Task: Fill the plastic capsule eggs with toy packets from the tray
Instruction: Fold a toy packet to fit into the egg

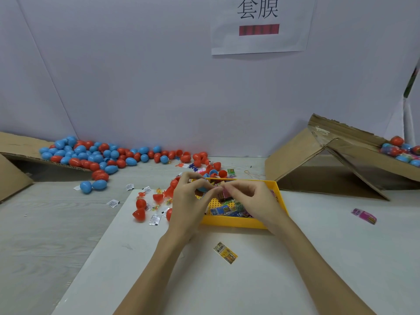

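My left hand (189, 201) grips a blue egg half (203, 188) over the yellow tray (236, 223). Beside it my right hand (252, 201) pinches a small pink toy packet (223, 192) right at the open mouth of that half. Several coloured packets (225, 210) lie in the tray under my hands. Red egg halves (139, 210) and small clear packets are scattered on the white board left of the tray.
A heap of blue and red eggs (95, 155) spills off a cardboard flap at the back left. A cardboard box (341, 160) at the right holds filled eggs (402, 151). Loose packets lie on the board, a yellow one (225, 255) and a pink one (363, 215).
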`<state>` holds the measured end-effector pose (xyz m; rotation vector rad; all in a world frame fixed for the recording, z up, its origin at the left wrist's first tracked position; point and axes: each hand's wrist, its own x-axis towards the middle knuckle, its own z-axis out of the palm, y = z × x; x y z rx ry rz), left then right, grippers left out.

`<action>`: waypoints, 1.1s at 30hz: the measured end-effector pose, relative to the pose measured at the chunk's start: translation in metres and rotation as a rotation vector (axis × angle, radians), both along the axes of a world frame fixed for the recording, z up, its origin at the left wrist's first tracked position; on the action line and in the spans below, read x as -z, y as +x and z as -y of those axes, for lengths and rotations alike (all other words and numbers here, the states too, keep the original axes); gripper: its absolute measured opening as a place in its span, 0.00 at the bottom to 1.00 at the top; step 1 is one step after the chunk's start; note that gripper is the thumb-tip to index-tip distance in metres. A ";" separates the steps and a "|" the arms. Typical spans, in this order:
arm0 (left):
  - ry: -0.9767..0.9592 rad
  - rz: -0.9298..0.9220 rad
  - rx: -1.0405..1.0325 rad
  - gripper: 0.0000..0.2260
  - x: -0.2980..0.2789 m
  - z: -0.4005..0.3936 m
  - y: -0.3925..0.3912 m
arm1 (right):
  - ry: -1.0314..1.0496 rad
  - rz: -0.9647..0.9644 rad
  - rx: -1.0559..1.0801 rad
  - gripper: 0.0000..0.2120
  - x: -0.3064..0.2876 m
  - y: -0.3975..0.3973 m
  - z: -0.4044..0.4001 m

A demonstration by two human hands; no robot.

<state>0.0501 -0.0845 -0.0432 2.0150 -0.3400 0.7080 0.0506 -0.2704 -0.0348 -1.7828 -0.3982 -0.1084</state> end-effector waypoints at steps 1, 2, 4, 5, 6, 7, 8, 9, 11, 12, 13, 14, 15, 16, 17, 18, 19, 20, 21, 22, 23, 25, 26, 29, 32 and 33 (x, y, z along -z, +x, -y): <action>-0.022 -0.013 0.005 0.07 0.000 0.000 0.000 | -0.015 0.002 -0.005 0.07 0.000 0.000 -0.001; -0.042 -0.026 0.015 0.06 -0.001 0.000 0.000 | -0.025 0.000 0.006 0.07 0.001 0.001 -0.001; -0.070 -0.048 0.035 0.05 -0.002 0.001 0.000 | -0.021 -0.021 0.037 0.09 0.002 0.003 -0.001; -0.081 -0.056 0.047 0.05 -0.002 0.002 -0.001 | -0.009 -0.034 0.043 0.10 0.002 0.003 0.000; -0.094 -0.064 0.061 0.04 -0.003 0.003 -0.001 | 0.005 -0.046 0.042 0.09 0.002 0.004 0.002; -0.110 -0.072 0.077 0.05 -0.003 0.004 -0.002 | 0.019 -0.057 0.039 0.08 0.002 0.004 0.003; -0.122 -0.082 0.089 0.05 -0.004 0.004 -0.003 | 0.032 -0.067 0.036 0.07 0.003 0.004 0.004; -0.127 -0.092 0.095 0.06 -0.005 0.005 -0.003 | 0.044 -0.075 0.040 0.06 0.003 0.004 0.004; -0.120 -0.117 0.095 0.08 -0.005 0.005 -0.003 | 0.056 -0.086 0.058 0.06 0.003 0.004 0.005; -0.118 -0.128 0.092 0.08 -0.005 0.005 -0.002 | 0.048 -0.089 0.065 0.06 0.003 0.004 0.005; -0.118 -0.132 0.088 0.08 -0.005 0.005 -0.002 | 0.037 -0.094 0.066 0.07 0.002 0.004 0.004; -0.120 -0.129 0.085 0.08 -0.004 0.005 -0.002 | 0.035 -0.101 0.059 0.07 0.001 0.004 0.004; -0.124 -0.124 0.083 0.09 -0.004 0.005 -0.002 | 0.041 -0.108 0.046 0.08 0.000 0.003 0.004; -0.129 -0.122 0.084 0.09 -0.004 0.005 -0.003 | 0.047 -0.107 0.034 0.07 0.000 0.003 0.003; -0.133 -0.123 0.089 0.10 -0.004 0.005 -0.003 | 0.048 -0.097 0.036 0.07 0.000 0.003 0.003; -0.134 -0.127 0.096 0.10 -0.004 0.006 -0.004 | 0.049 -0.085 0.056 0.06 0.001 0.003 0.002; -0.134 -0.132 0.104 0.09 -0.004 0.006 -0.003 | 0.059 -0.078 0.092 0.05 0.003 0.004 0.001; -0.130 -0.132 0.113 0.08 -0.003 0.006 -0.003 | 0.082 -0.078 0.135 0.04 0.004 0.005 0.001; -0.127 -0.127 0.126 0.08 -0.003 0.006 -0.003 | 0.110 -0.083 0.178 0.05 0.006 0.006 0.001; -0.128 -0.118 0.144 0.10 -0.004 0.006 -0.003 | 0.132 -0.089 0.217 0.07 0.007 0.006 0.001; -0.135 -0.111 0.162 0.13 -0.004 0.006 -0.004 | 0.142 -0.097 0.253 0.08 0.008 0.007 0.002; -0.154 -0.112 0.182 0.17 -0.005 0.007 -0.006 | 0.143 -0.111 0.289 0.09 0.008 0.008 0.003; -0.155 -0.117 0.176 0.17 -0.005 0.008 -0.006 | 0.142 -0.112 0.282 0.09 0.008 0.008 0.003; -0.119 -0.128 0.120 0.14 -0.004 0.009 -0.006 | 0.118 -0.108 0.219 0.09 0.006 0.006 0.001; -0.083 -0.127 0.073 0.14 -0.003 0.009 -0.005 | 0.098 -0.095 0.205 0.09 0.005 0.004 -0.001; -0.076 -0.126 0.067 0.14 -0.003 0.009 -0.004 | 0.093 -0.094 0.209 0.09 0.004 0.004 -0.001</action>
